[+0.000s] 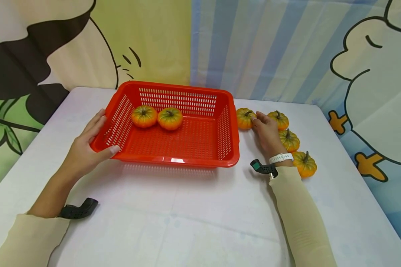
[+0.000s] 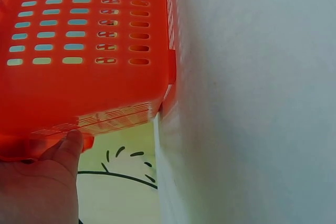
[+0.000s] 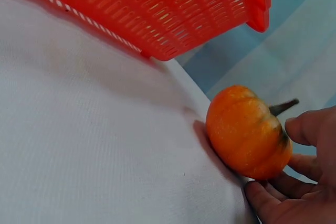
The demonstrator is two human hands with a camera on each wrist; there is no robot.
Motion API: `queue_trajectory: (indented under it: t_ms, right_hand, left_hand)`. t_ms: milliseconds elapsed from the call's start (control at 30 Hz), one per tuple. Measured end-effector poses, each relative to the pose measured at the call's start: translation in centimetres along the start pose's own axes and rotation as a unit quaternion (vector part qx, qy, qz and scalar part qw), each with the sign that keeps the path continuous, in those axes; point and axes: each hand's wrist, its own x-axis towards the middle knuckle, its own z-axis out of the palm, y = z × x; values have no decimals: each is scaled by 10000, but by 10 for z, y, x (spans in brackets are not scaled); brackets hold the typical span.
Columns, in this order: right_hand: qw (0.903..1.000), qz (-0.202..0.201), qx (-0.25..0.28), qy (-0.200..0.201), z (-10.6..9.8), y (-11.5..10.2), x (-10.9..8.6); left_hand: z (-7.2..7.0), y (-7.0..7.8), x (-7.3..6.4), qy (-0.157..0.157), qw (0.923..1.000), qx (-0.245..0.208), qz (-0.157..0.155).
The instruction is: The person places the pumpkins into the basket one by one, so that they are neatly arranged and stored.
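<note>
A red plastic basket [image 1: 173, 160] with slotted walls stands on the table. My left hand [image 1: 85, 148] holds its left end, thumb at the near corner and fingers along the outer side. In the left wrist view that hand [image 2: 50, 182] shows below the slotted wall. Right of the basket, my right hand [image 1: 267, 131] grips a small orange pumpkin [image 1: 244, 118] from its right side. The right wrist view shows the thumb near the stem of this pumpkin [image 3: 247, 135], with other fingers low around it. Two pumpkins, one left [image 1: 143, 116] and one right [image 1: 170, 119], sit inside the basket.
Beside my right hand and wrist, more pumpkins form a row on the white table [image 1: 173, 222]: a far one [image 1: 280, 119], a middle one [image 1: 290, 141] and a near one [image 1: 305, 165]. A printed cartoon curtain [image 1: 247, 48] hangs behind the table's back edge.
</note>
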Motion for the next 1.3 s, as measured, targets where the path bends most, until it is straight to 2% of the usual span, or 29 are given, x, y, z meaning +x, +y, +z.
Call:
queue_trajectory:
  t_ms: [433,667,833,1000,1200,1300]
  right_hand:
    - [9998,-95,-182,62,1,2,1]
    - [10000,-77,13,-48,0,2,0]
    - [10000,-50,60,16,0,1,-2]
    - [9996,-197,150,115,1,1,-2]
    - [9983,-255,505,130,2,-9,-5]
    - [9981,-324,516,120,1,-13,-8]
  left_hand:
    - [0,-3,-1,55,10000,-9,-38]
    - [0,-3,0,55,10000,-21,41]
    - [1,-2,0,55,10000,-9,33]
    - [1,-1,0,70,10000,5,31]
    - [0,0,-1,75,10000,-15,15]
    - [1,0,-1,74,10000,0,30]
